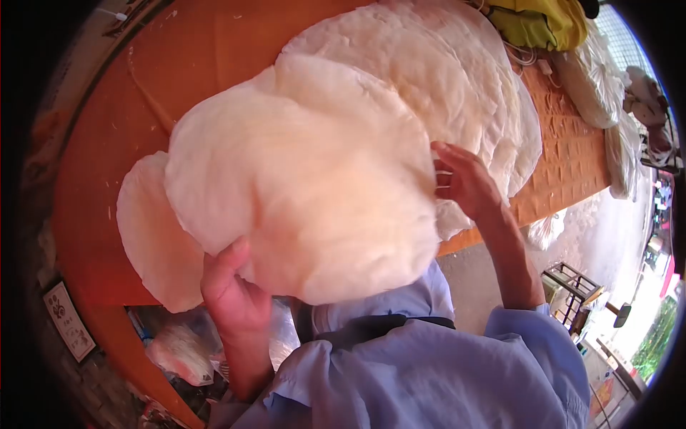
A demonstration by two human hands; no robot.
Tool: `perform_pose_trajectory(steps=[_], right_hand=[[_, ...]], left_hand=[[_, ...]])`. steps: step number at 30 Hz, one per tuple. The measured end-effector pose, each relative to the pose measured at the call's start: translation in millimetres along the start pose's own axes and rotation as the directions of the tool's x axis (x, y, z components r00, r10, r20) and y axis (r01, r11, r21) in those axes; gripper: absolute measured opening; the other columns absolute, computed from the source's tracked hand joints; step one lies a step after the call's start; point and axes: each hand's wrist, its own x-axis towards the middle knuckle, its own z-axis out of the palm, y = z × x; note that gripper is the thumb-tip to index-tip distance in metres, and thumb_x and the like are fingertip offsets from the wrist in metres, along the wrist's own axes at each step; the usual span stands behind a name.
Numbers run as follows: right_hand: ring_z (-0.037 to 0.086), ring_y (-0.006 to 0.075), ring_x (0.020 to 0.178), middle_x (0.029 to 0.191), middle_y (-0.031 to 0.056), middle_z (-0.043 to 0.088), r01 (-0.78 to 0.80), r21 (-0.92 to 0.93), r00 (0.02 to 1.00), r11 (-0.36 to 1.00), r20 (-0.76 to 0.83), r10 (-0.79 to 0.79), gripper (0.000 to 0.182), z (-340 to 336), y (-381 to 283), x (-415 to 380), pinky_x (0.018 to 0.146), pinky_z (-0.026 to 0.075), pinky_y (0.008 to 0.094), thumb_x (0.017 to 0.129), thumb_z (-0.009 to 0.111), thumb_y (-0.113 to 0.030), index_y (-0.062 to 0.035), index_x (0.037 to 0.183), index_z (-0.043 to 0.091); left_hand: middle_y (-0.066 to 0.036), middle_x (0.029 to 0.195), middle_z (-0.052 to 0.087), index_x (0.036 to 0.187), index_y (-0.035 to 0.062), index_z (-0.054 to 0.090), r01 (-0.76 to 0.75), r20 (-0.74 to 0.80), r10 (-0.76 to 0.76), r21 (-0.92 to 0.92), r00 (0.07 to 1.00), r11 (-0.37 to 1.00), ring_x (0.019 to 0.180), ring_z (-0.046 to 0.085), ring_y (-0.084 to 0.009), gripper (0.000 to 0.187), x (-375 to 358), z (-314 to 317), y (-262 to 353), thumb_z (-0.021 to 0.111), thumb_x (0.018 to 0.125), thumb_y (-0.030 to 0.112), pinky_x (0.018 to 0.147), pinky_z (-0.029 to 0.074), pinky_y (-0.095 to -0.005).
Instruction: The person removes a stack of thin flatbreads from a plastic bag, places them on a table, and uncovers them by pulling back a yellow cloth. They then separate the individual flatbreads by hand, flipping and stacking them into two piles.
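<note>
A large, rounded sheet of white fluffy wadding (307, 171) is held up over the table edge, close in front of my body. At its lower left edge, my left hand (239, 293) pinches it with the thumb on top; the other fingers are partly hidden. My right hand (464, 179) is at the sheet's right edge, fingers apart and slightly bent, with the tips at the rim. A smaller flap of wadding (157, 236) lies to the left under the sheet. Behind it spreads a layered pile of similar wadding (407, 57).
An orange-brown table (100, 214) carries the wadding. Yellow cloth (536, 21) and a cable (525, 57) lie at the back right. White plastic bags (589, 79) hang over the right edge. Under the table sit plastic-wrapped bundles (182, 350). A metal-framed cart (572, 282) stands at right.
</note>
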Motion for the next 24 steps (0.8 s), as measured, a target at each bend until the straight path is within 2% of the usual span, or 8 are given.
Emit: perform_pose_trajectory(steps=[2, 5, 9, 11, 15, 18, 21, 24], right_hand=[[0.065, 0.0201, 0.088, 0.104, 0.0112, 0.064, 0.008, 0.061, 0.998, 0.998, 0.062, -0.012, 0.049, 2, 11, 8, 0.077, 0.053, 0.0345, 0.093, 0.055, -0.038, -0.0011, 0.125, 0.053], [0.063, 0.0214, 0.101, 0.114, 0.0125, 0.063, -0.002, 0.319, 0.991, 0.948, 0.131, -0.042, 0.049, 21, 10, 10, 0.084, 0.052, 0.0359, 0.094, 0.053, -0.037, -0.0018, 0.128, 0.05], [0.059, 0.0232, 0.11, 0.125, 0.0124, 0.059, -0.137, 0.221, 0.981, 0.966, 0.169, 0.1, 0.052, 24, 17, 8, 0.091, 0.049, 0.0372, 0.095, 0.052, -0.036, -0.0022, 0.133, 0.045], [0.059, 0.0237, 0.111, 0.127, 0.0116, 0.057, -0.202, 0.164, 0.965, 0.965, 0.204, 0.167, 0.052, 30, 22, 9, 0.093, 0.047, 0.0375, 0.095, 0.051, -0.036, -0.0025, 0.135, 0.043], [0.056, 0.0257, 0.115, 0.13, 0.0134, 0.054, -0.144, 0.408, 0.965, 0.902, 0.26, 0.037, 0.052, 54, 34, 17, 0.096, 0.046, 0.0394, 0.097, 0.048, -0.033, 0.0001, 0.136, 0.041], [0.056, 0.0276, 0.115, 0.131, 0.0164, 0.053, -0.035, 0.517, 0.932, 0.855, 0.326, -0.159, 0.05, 63, 28, 19, 0.099, 0.045, 0.0416, 0.098, 0.046, -0.028, 0.0039, 0.135, 0.039], [0.055, 0.0292, 0.116, 0.13, 0.0192, 0.053, -0.036, 0.595, 0.945, 0.803, 0.282, -0.166, 0.048, 70, 25, 36, 0.101, 0.045, 0.0414, 0.097, 0.045, -0.023, 0.0072, 0.134, 0.039], [0.057, 0.0289, 0.114, 0.125, 0.0204, 0.056, 0.046, 0.561, 0.954, 0.827, 0.221, -0.203, 0.046, 77, 12, 41, 0.099, 0.047, 0.0389, 0.095, 0.049, -0.018, 0.0093, 0.131, 0.042]], left_hand=[[-0.014, 0.133, 0.051, 0.138, -0.0012, 0.038, -0.003, -0.074, 0.005, 0.026, 0.997, 1.0, 0.122, 0.051, -0.0291, 0.053, 3, -10, -1, 0.052, 0.087, 0.003, 0.103, 0.044, -0.0445], [-0.014, 0.13, 0.052, 0.137, 0.0001, 0.04, 0.043, -0.139, -0.027, 0.108, 0.99, 0.993, 0.12, 0.051, -0.0282, 0.058, 8, -9, 9, 0.054, 0.081, 0.001, 0.1, 0.046, -0.044], [-0.013, 0.123, 0.057, 0.132, -0.0013, 0.045, 0.029, -0.174, -0.022, 0.037, 0.984, 0.999, 0.112, 0.058, -0.0284, 0.048, 19, 18, 32, 0.055, 0.085, 0.002, 0.093, 0.052, -0.0423], [-0.013, 0.12, 0.059, 0.13, -0.0019, 0.046, 0.015, -0.07, -0.015, -0.009, 0.997, 1.0, 0.109, 0.06, -0.0279, 0.045, 25, 34, 42, 0.055, 0.086, 0.002, 0.091, 0.053, -0.0411], [-0.013, 0.114, 0.061, 0.126, -0.002, 0.049, 0.013, 0.051, -0.011, -0.045, 0.999, 0.999, 0.104, 0.062, -0.0264, 0.041, 35, 53, 51, 0.056, 0.086, 0.001, 0.087, 0.056, -0.0398], [-0.014, 0.113, 0.062, 0.123, -0.0019, 0.05, -0.005, 0.017, 0.005, -0.017, 1.0, 1.0, 0.101, 0.064, -0.0256, 0.038, 36, 52, 62, 0.058, 0.086, 0.001, 0.081, 0.058, -0.0381], [-0.014, 0.109, 0.063, 0.118, -0.0038, 0.052, 0.001, 0.063, -0.001, 0.009, 0.998, 1.0, 0.096, 0.065, -0.025, 0.034, 46, 43, 67, 0.058, 0.085, 0.001, 0.074, 0.059, -0.035], [-0.015, 0.105, 0.064, 0.113, -0.0058, 0.054, -0.047, 0.081, 0.044, 0.025, 0.996, 0.999, 0.092, 0.066, -0.0242, 0.029, 61, 23, 86, 0.058, 0.085, -0.001, 0.071, 0.059, -0.0318]])
